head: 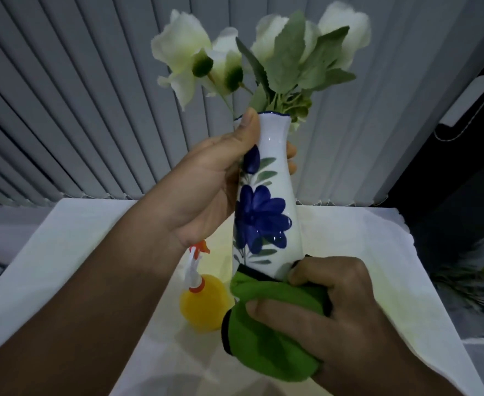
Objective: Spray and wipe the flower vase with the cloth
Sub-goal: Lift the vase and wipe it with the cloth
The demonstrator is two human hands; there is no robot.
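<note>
A tall white vase (266, 195) painted with blue flowers is held up in the air above the table, with white artificial flowers (235, 55) and green leaves in its mouth. My left hand (206, 184) grips the vase's neck and upper body, thumb near the rim. My right hand (332, 310) is closed on a green cloth (266, 335) with a dark edge, wrapped around the base of the vase. The vase's bottom is hidden by the cloth. A yellow spray bottle (203, 301) with a white and orange trigger head stands on the table below the left wrist.
A white tablecloth (92, 267) covers the table in front of me. Grey vertical blinds (78, 110) hang behind it. On the right is a dark area with a blind cord (463, 124), and a patterned surface lies at the lower right.
</note>
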